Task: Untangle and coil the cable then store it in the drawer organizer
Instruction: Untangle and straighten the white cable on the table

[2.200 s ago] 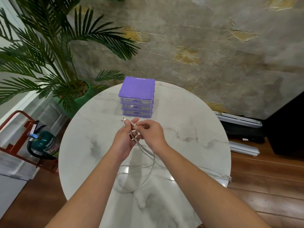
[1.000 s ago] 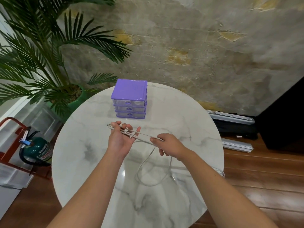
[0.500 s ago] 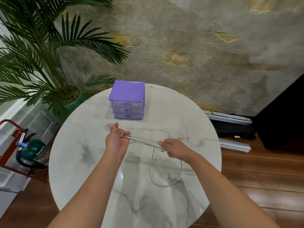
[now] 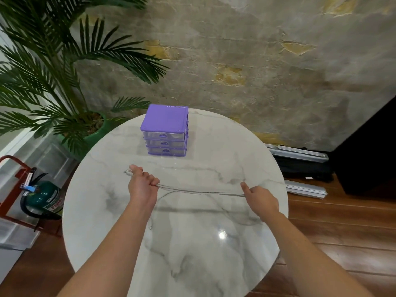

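Left hand (image 4: 143,187) fisted round cable (image 4: 199,192) near plug end. Right hand (image 4: 260,200) pinching same cable, now pulled further right than before; strand stretched taut above table (image 4: 192,254). Slack loop smaller. Purple drawer organizer (image 4: 164,130) closed, beyond hands.

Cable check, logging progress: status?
Both hands grip cable, stretched between them. Organizer drawers shut. Nothing in the way.

A thin grey cable (image 4: 201,192) runs stretched, doubled, above the bench, its plug end poking out at the left and a slack loop trailing below. The purple three-drawer organizer (image 4: 164,130) stands upright behind it, all clear drawers closed.
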